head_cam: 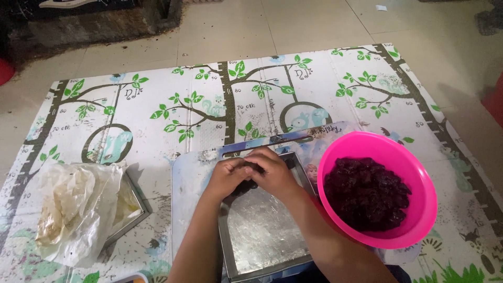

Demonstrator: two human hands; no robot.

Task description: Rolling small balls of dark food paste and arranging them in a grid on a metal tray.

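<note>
Both hands pressed together over the far end of the shallow rectangular metal tray (264, 230): left hand (229, 177) and right hand (272, 173), grip of each closed on a small dark sticky lump (250, 169), mostly hidden between the fingers. Tray lined with clear film, resting on a pale printed board (188, 183) atop the tree-patterned floor mat (173, 105). Just to the right, a round pink plastic bowl (424, 209) heaped with dark sticky fruit pulp (367, 194). Likely risks: pulp clinging to fingers, film wrinkling, forearm nudging the bowl.

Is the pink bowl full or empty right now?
Partly full. The pink bowl sits upright on the mat, holding a dark, glossy heap that covers its bottom and stays below the rim.
</note>
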